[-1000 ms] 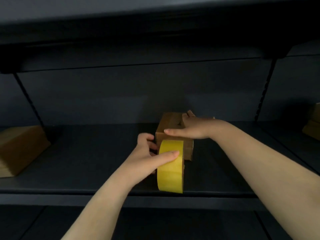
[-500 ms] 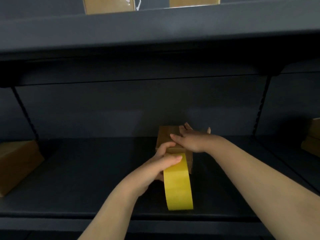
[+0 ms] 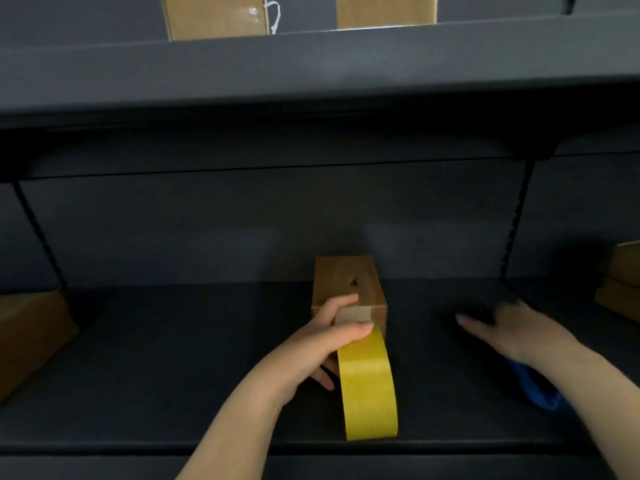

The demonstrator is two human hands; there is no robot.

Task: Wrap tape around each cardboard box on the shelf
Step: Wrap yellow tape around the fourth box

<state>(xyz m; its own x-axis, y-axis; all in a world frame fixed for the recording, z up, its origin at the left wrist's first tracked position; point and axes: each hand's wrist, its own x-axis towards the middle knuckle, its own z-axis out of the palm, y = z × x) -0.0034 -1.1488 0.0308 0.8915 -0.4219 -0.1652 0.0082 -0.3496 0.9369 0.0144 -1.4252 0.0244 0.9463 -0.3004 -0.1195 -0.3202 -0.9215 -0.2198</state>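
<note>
Holding 1 tape roll (image 3: 367, 386) in its grip, left hand (image 3: 313, 355) meets 1 box (image 3: 348, 289); right hand (image 3: 509, 332) open.

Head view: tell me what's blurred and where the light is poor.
Head view: the right hand is motion-smeared; the left hand, tape roll and cardboard box are fairly sharp; the shelf is dim, its edges bowed by the wide lens.

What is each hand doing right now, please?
Left hand: grips the yellow tape roll against the cardboard box.
Right hand: open and blurred, holds nothing, away from the box.
</note>
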